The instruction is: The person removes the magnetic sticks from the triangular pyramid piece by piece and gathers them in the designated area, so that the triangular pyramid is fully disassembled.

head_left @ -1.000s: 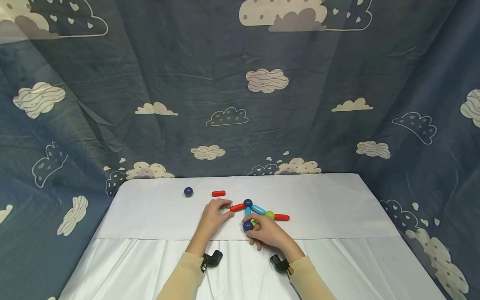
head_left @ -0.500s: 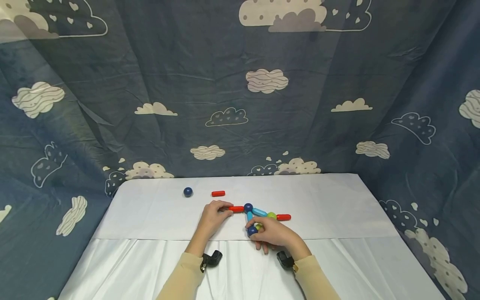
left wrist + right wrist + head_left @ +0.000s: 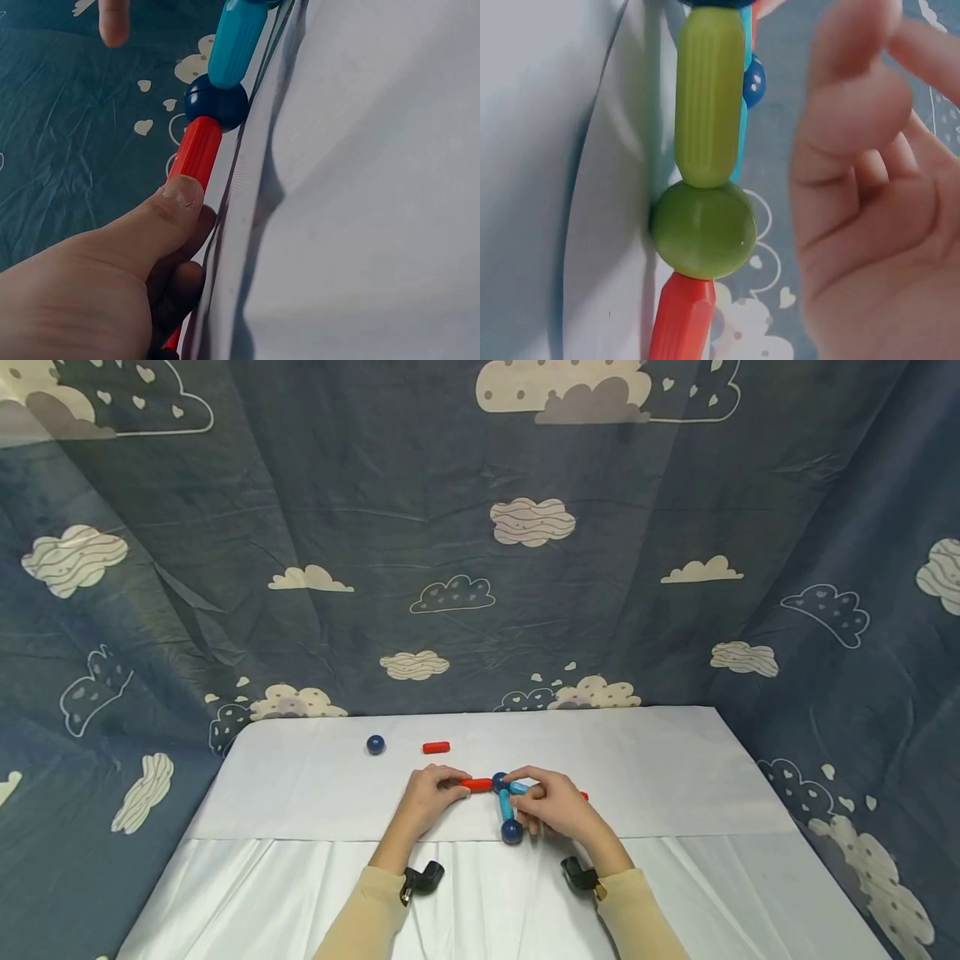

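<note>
My left hand (image 3: pixel 429 797) pinches a red rod (image 3: pixel 477 785) between thumb and fingers. That rod's far end joins a dark blue ball (image 3: pixel 500 782), as the left wrist view also shows. From this ball a light blue rod (image 3: pixel 506 806) runs to a second dark blue ball (image 3: pixel 512 832) nearer me. My right hand (image 3: pixel 558 802) hovers over the structure with bent fingers, seemingly holding nothing, and hides part of it. The right wrist view shows a yellow-green rod (image 3: pixel 709 97), a green ball (image 3: pixel 703 229) and another red rod (image 3: pixel 682 319) joined in line.
A loose dark blue ball (image 3: pixel 376 744) lies at the back left of the white-covered table (image 3: pixel 660 760). To its right is a loose red rod (image 3: pixel 436 747). A dark cloth with clouds (image 3: pixel 457 627) hangs behind and at both sides.
The joined rods have shifted slightly right and toward me. My right hand has let go of the near dark blue ball and moved up and right. The left hand keeps its red rod.
</note>
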A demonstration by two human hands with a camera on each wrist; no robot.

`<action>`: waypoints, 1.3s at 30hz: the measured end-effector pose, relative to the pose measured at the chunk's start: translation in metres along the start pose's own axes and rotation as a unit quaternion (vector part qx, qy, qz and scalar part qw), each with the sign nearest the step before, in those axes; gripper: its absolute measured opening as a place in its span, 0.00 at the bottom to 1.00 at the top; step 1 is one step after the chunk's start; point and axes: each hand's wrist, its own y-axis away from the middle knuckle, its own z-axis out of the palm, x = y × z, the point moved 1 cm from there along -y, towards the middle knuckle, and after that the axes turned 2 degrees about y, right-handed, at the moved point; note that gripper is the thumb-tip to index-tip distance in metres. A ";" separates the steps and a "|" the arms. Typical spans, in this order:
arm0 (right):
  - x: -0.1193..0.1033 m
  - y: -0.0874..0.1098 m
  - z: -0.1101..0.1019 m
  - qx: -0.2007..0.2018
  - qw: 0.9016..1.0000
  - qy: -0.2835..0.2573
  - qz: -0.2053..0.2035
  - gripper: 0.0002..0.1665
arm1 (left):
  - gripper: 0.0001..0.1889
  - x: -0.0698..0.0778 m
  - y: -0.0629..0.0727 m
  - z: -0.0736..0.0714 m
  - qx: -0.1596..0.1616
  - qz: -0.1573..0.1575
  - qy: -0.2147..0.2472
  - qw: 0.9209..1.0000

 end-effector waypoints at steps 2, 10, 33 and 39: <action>0.000 -0.001 -0.002 0.043 0.999 -0.002 -0.004 0.23 | 0.10 0.001 0.001 0.000 -0.012 0.000 -0.002 1.000; 0.007 -0.006 -0.004 0.161 0.985 0.054 -0.026 0.22 | 0.09 0.004 0.004 0.000 -0.045 -0.005 0.000 0.999; 0.015 -0.014 0.022 0.123 0.977 0.169 0.029 0.18 | 0.10 0.006 0.006 -0.002 -0.072 0.007 0.001 0.997; 0.016 -0.014 0.022 0.128 0.977 0.169 0.034 0.16 | 0.10 0.006 0.005 -0.001 -0.074 0.006 0.002 0.997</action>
